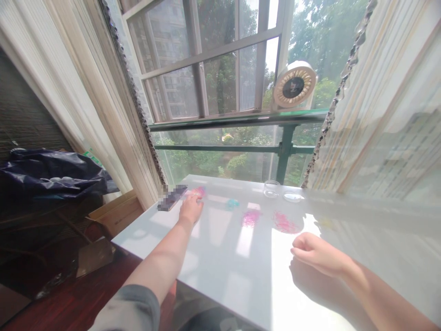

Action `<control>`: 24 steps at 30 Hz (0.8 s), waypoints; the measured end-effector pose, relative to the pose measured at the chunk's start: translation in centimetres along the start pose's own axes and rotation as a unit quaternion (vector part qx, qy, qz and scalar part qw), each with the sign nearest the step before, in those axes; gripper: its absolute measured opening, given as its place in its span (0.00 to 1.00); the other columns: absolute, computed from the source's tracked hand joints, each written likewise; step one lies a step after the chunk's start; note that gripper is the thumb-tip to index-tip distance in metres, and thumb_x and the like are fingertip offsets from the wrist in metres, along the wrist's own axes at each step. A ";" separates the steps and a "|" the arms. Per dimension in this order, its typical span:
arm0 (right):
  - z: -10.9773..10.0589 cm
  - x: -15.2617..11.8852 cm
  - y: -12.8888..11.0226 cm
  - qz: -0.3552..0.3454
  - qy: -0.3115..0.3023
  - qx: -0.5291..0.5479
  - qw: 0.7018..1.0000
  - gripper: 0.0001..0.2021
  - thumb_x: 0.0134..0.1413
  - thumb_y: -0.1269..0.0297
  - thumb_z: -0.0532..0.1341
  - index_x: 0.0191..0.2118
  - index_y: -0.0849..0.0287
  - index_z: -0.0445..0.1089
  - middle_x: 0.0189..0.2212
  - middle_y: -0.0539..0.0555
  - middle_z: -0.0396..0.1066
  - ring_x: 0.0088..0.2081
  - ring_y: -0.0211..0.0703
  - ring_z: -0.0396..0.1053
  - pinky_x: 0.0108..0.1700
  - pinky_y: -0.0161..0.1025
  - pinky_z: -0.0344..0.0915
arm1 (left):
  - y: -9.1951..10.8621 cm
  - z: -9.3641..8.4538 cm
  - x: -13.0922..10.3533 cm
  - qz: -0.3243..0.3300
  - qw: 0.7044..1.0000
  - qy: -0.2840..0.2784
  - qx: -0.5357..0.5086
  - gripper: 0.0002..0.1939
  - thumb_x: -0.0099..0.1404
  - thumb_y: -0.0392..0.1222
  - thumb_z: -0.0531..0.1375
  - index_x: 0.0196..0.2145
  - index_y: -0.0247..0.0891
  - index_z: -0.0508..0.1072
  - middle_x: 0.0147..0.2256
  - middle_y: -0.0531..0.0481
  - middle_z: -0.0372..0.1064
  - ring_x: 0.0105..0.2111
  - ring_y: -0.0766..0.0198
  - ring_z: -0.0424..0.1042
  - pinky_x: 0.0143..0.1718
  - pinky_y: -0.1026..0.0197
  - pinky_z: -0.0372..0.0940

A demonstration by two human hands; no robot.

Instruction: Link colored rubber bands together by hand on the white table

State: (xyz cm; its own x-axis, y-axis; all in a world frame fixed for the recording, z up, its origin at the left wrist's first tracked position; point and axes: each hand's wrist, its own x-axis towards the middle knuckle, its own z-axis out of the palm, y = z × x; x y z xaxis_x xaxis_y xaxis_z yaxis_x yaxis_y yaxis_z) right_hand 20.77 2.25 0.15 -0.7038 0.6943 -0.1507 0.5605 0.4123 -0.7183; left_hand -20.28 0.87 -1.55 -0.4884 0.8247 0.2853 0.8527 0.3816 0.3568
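My left hand (191, 209) reaches to the far left of the white table (213, 257), palm down, its fingers stretched at the near edge of an orange-pink pile (197, 191) of tiny pieces. A dark phone-like slab (172, 198), partly blurred out, lies just left of it. My right hand (315, 250) is closed over the sunlit right side, thumb against curled fingers; whatever it may hold is hidden. Beyond it lies a red-pink patch (285, 222) of small bits. Between the hands are a teal patch (233, 203) and a magenta patch (251, 218). A faint yellow patch (325, 224) is farther right.
A clear round container (271, 189) and a shallow white dish or lid (292, 196) stand at the table's back edge. A round fan (295, 86) sits by the window above a green railing (220, 148). Curtains (389, 115) hang both sides; a cardboard box (115, 214) is left.
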 end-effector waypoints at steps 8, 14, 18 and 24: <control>0.0 0.0 -0.1 -0.005 0.004 0.002 1.000 0.17 0.46 0.68 0.52 0.18 0.57 0.38 0.17 0.44 0.36 0.21 0.32 0.37 0.23 0.36 0.37 | 0.0 0.1 0.4 0.029 1.000 -0.002 -0.003 0.13 0.62 0.43 0.53 0.35 0.41 0.76 0.41 0.44 0.71 0.43 0.55 0.67 0.48 0.56 0.60; 0.0 -0.1 -0.5 -0.017 0.004 0.014 1.000 0.17 0.46 0.69 0.51 0.18 0.57 0.38 0.17 0.43 0.35 0.20 0.31 0.36 0.23 0.36 0.36 | 0.0 0.0 0.3 0.015 1.000 0.001 -0.016 0.12 0.63 0.41 0.51 0.34 0.39 0.74 0.38 0.43 0.72 0.42 0.55 0.69 0.44 0.58 0.62; 0.0 -0.1 -0.4 -0.022 0.010 0.018 1.000 0.17 0.46 0.70 0.51 0.18 0.57 0.38 0.17 0.43 0.35 0.21 0.32 0.35 0.23 0.37 0.36 | -0.1 -0.2 0.1 0.008 0.999 -0.005 -0.036 0.12 0.65 0.41 0.50 0.38 0.40 0.73 0.35 0.44 0.74 0.37 0.56 0.71 0.39 0.59 0.63; 0.1 0.0 -0.3 -0.023 0.015 0.021 0.999 0.17 0.46 0.70 0.51 0.18 0.57 0.38 0.16 0.43 0.35 0.20 0.31 0.36 0.23 0.37 0.36 | -0.4 0.1 0.3 0.029 0.997 0.002 -0.067 0.15 0.63 0.37 0.50 0.41 0.39 0.75 0.43 0.44 0.73 0.44 0.56 0.70 0.47 0.58 0.62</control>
State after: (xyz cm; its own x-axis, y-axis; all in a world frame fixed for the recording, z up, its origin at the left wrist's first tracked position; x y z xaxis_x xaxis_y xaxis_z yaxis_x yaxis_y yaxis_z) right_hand 20.60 2.08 0.33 -0.7143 0.6930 -0.0971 0.5094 0.4198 -0.7512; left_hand -20.76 1.06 -1.68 -0.4401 0.8416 0.3130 0.8472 0.2737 0.4552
